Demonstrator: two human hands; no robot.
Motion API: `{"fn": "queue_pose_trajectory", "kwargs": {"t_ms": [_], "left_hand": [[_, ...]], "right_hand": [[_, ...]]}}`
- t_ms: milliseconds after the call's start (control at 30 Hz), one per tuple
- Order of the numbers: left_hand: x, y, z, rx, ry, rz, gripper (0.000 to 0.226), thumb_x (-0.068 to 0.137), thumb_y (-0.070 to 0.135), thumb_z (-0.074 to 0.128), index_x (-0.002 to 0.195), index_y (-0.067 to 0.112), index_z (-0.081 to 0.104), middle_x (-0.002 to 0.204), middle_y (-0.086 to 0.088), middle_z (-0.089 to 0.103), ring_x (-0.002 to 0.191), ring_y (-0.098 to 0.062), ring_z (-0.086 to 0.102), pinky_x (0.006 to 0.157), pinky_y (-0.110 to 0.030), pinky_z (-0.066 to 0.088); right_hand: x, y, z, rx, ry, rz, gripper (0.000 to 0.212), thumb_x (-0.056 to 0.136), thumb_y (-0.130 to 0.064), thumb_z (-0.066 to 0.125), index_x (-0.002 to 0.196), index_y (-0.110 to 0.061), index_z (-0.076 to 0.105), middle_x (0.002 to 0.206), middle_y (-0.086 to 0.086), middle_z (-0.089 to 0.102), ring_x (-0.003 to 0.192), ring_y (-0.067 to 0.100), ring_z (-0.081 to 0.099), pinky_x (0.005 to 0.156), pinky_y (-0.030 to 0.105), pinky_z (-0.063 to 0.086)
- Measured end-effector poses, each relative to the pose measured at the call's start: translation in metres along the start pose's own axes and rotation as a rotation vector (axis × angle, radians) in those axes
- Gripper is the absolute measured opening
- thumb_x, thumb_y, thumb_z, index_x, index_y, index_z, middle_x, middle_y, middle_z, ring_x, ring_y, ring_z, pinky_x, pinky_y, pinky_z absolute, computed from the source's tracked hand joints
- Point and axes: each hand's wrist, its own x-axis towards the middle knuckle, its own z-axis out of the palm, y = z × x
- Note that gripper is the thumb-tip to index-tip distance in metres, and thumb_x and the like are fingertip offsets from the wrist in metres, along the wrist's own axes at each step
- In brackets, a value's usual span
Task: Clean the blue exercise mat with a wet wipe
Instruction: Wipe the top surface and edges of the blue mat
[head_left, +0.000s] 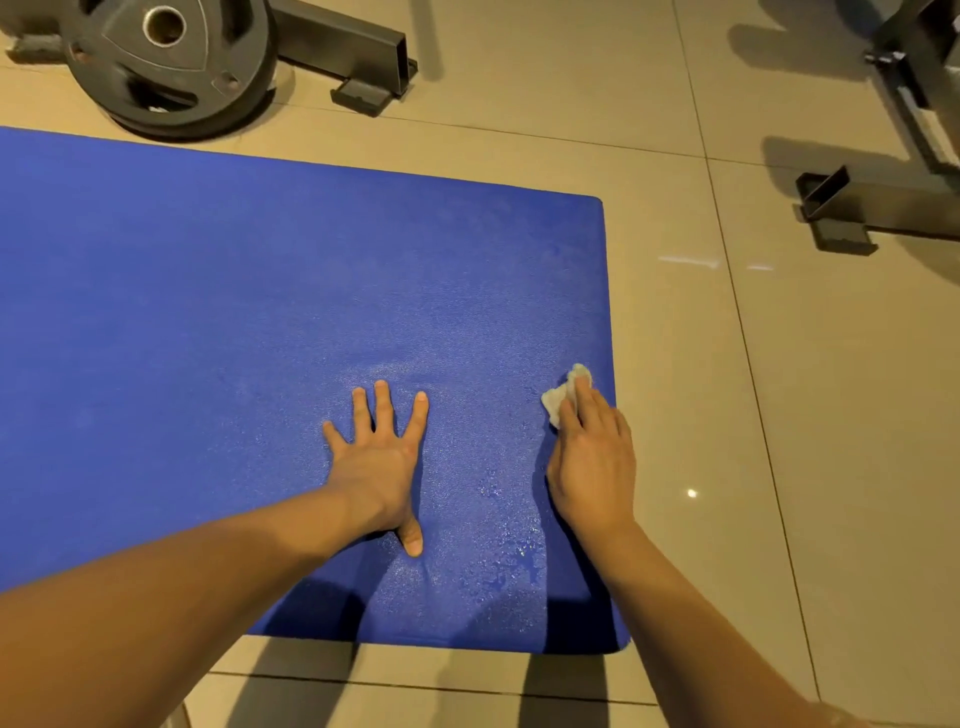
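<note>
The blue exercise mat (234, 312) lies flat on the tiled floor and fills the left and middle of the view. My left hand (382, 457) rests flat on it, fingers straight and spread. Near the mat's right edge, my right hand (592, 457) presses a crumpled white wet wipe (558, 397) onto the mat with straight fingers; most of the wipe is hidden under them. Wet patches shine on the mat between my two hands and toward its near edge.
A black weight plate (166, 62) lies on the floor beyond the mat's far edge, next to a dark metal frame foot (363, 57). Another machine base (852, 208) stands at the right. Beige floor tiles (779, 467) surround the mat.
</note>
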Motion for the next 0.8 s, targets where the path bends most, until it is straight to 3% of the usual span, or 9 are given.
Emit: {"fn": "queue_pose_trajectory", "kwargs": {"t_ms": [167, 267, 333, 400, 500, 667, 800], "left_hand": [[0.001, 0.000, 0.001, 0.001, -0.007, 0.000, 0.178, 0.042, 0.059, 0.098, 0.151, 0.025, -0.038, 0.156, -0.024, -0.042, 0.144, -0.050, -0.035, 0.114, -0.078, 0.003], [0.001, 0.000, 0.001, -0.001, -0.002, -0.002, 0.179, 0.041, 0.058, 0.098, 0.152, 0.025, -0.038, 0.156, -0.024, -0.041, 0.144, -0.050, -0.034, 0.114, -0.078, 0.004], [0.002, 0.000, 0.002, 0.003, 0.006, -0.005, 0.179, 0.040, 0.059, 0.098, 0.151, 0.026, -0.038, 0.156, -0.024, -0.041, 0.144, -0.050, -0.034, 0.115, -0.078, 0.005], [0.002, 0.000, 0.003, 0.016, 0.007, -0.009, 0.180, 0.040, 0.062, 0.097, 0.150, 0.026, -0.040, 0.156, -0.023, -0.042, 0.145, -0.049, -0.034, 0.115, -0.077, 0.006], [0.002, -0.001, 0.002, 0.031, 0.012, -0.011, 0.180, 0.040, 0.063, 0.097, 0.149, 0.026, -0.041, 0.156, -0.023, -0.041, 0.145, -0.049, -0.033, 0.115, -0.077, 0.007], [0.003, -0.001, 0.000, 0.021, -0.005, -0.006, 0.179, 0.041, 0.061, 0.097, 0.151, 0.026, -0.039, 0.156, -0.024, -0.041, 0.144, -0.050, -0.034, 0.114, -0.078, 0.005], [0.003, 0.000, 0.000, 0.014, -0.011, -0.007, 0.180, 0.041, 0.061, 0.098, 0.149, 0.026, -0.041, 0.155, -0.024, -0.043, 0.144, -0.050, -0.035, 0.115, -0.078, 0.005]], "right_hand": [[0.016, -0.023, -0.001, 0.060, -0.108, 0.139, 0.080, 0.100, -0.052, 0.047, 0.157, -0.001, 0.025, 0.168, 0.016, 0.013, 0.155, 0.032, 0.014, 0.124, 0.048, 0.019], [0.023, -0.036, -0.001, 0.026, -0.156, 0.192, 0.088, 0.099, -0.062, 0.037, 0.158, 0.002, 0.020, 0.168, 0.020, 0.009, 0.156, 0.033, 0.008, 0.125, 0.050, 0.015], [0.010, -0.060, 0.002, 0.063, -0.165, 0.104, 0.090, 0.100, -0.062, 0.034, 0.159, 0.003, 0.012, 0.168, 0.018, 0.004, 0.156, 0.032, 0.002, 0.126, 0.048, 0.012], [-0.008, -0.083, 0.007, 0.072, -0.214, -0.101, 0.089, 0.100, -0.062, 0.027, 0.160, 0.001, 0.007, 0.169, 0.016, -0.001, 0.156, 0.030, -0.005, 0.127, 0.046, 0.008], [-0.003, -0.062, 0.004, -0.092, -0.230, -0.276, 0.083, 0.100, -0.061, 0.021, 0.158, -0.001, 0.025, 0.168, 0.016, 0.010, 0.156, 0.031, 0.006, 0.126, 0.049, 0.013], [0.012, 0.016, -0.025, -0.215, -0.128, -0.016, 0.071, 0.103, -0.056, 0.035, 0.145, 0.000, 0.045, 0.160, 0.014, 0.033, 0.148, 0.033, 0.028, 0.122, 0.051, 0.019], [0.007, -0.040, -0.017, 0.012, -0.099, 0.021, 0.064, 0.099, -0.053, 0.042, 0.133, -0.001, 0.055, 0.152, 0.019, 0.041, 0.143, 0.036, 0.033, 0.121, 0.047, 0.022]]}}
